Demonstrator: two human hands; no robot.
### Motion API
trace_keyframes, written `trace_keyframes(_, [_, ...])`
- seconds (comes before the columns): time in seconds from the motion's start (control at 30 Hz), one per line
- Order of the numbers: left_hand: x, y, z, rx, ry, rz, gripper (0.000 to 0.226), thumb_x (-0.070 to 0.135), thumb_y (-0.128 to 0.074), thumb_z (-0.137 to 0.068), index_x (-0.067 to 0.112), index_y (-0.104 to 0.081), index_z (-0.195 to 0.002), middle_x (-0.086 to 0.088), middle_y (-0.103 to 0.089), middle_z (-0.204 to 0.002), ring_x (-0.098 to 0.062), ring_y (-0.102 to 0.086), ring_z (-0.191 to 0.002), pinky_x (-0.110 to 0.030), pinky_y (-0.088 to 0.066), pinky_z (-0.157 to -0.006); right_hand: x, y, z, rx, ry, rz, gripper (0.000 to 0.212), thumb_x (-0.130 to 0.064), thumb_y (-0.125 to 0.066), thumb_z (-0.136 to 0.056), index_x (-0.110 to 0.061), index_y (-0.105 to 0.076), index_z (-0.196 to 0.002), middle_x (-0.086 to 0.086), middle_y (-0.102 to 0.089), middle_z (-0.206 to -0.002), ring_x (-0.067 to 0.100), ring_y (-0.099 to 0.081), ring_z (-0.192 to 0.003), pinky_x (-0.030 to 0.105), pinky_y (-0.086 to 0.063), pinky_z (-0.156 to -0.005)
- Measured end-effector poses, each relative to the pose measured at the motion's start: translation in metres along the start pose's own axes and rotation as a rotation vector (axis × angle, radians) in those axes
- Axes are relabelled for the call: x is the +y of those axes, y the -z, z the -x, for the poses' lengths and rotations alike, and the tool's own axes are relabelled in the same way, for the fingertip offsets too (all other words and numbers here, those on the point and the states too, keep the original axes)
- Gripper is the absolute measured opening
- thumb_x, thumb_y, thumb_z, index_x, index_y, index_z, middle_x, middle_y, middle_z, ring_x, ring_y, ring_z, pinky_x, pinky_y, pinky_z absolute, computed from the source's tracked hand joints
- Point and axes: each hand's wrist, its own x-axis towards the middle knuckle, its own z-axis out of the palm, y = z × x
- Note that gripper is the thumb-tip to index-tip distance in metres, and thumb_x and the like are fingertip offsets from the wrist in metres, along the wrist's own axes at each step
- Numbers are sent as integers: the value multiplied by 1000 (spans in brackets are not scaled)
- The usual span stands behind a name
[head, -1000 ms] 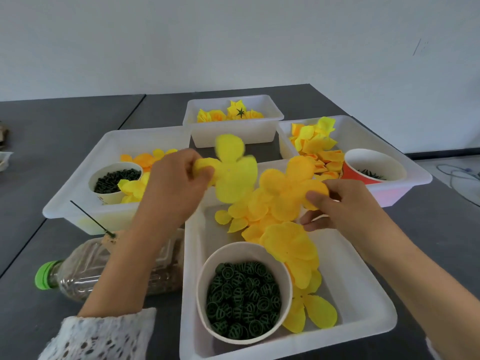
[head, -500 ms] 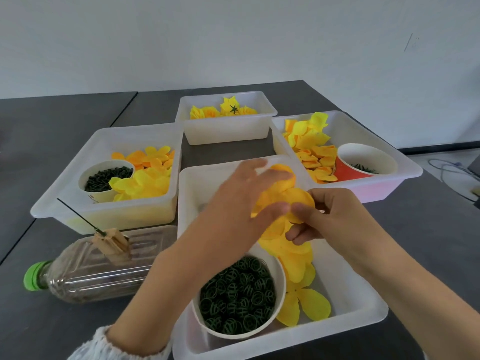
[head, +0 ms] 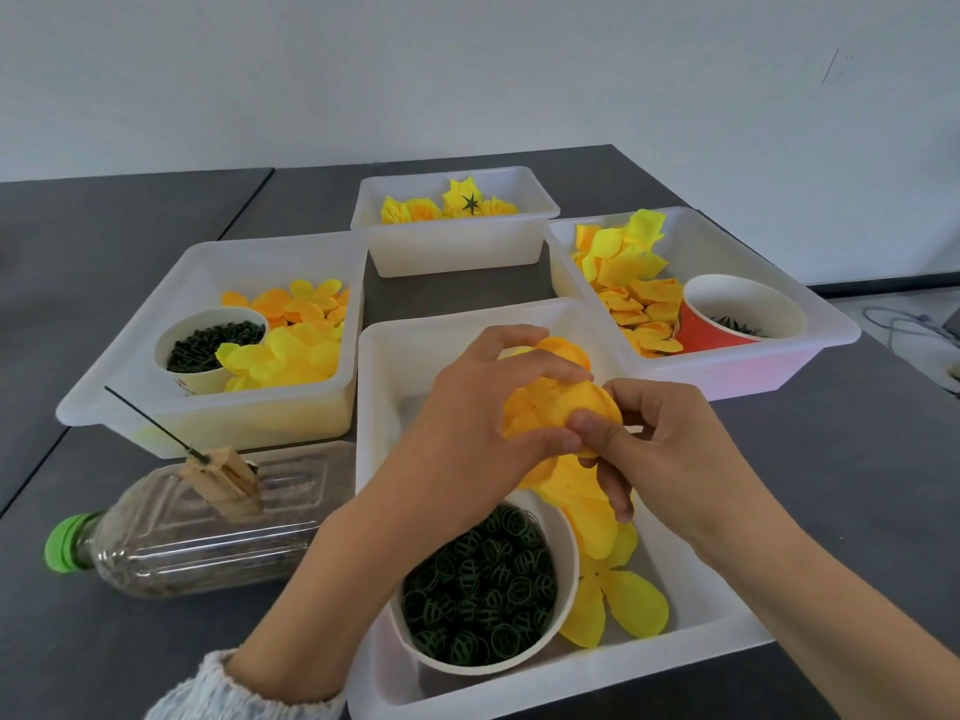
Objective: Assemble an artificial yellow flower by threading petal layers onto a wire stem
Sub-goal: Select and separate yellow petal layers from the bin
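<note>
- The fingers of the left hand curl over the top of an orange-yellow petal layer, thumb under its near edge; the fingers of the right hand pinch the same layer at its right edge.
- The petal layer is held above the nearest white tray, over loose yellow petals and beside a paper cup of green rings.
- The dark grey surface carries three more white trays: left tray, far tray, right tray with a red cup.
- A clear bottle with a green cap lies on its side left of the near tray, a thin wire stem rising from a wooden block on it.
- A plain white wall stands behind; cables lie on the floor at far right.
</note>
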Motion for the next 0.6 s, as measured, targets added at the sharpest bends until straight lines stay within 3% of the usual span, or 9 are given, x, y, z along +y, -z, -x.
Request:
trace_keyframes(0.07, [0,0,0,21,-6,14,38,33,-82,-75,50,-65,-105,23,-48,-132,7,-46,-118,-4,-35,-87,-1,-1,0,27,20,-1,31,-25,-63,-89,-1,-58,-70,-2,-55,-42,11,-42,-30,26,-40,-39])
trace_keyframes(0.23, [0,-1,2,38,-33,50,35,34,-81,-76,48,-67,-106,23,-49,-128,6,-48,-116,-8,-40,-84,-5,1,1,38,76,-28,38,-37,-62,-75,-4,-52,-61,-5,-44,-46,2,-39,-36,12,-31,-40])
trace_keyframes(0.37, [3,-6,6,98,-53,104,28,33,-78,-80,45,-68,-103,22,-48,-126,2,-50,-114,-18,-47,-83,-10,5,0,-8,88,-86,36,-34,-63,-75,-5,-50,-58,-9,-37,-44,3,-31,-38,13,-28,-41])
trace_keyframes(0.47, [8,-8,7,167,-51,173,22,25,-78,-80,39,-70,-94,18,-51,-123,3,-53,-108,-13,-47,-76,-14,7,-2,-31,79,-151,46,-33,-63,-75,9,-48,-67,-7,-35,-46,5,-29,-39,15,-27,-40])
trace_keyframes(0.6, [14,-7,9,210,-21,271,22,20,-81,-77,38,-71,-84,14,-55,-118,-2,-59,-103,-15,-50,-73,-16,6,-2,-49,50,-251,51,-34,-64,-75,13,-44,-69,0,-26,-50,11,-22,-41,23,-17,-42])
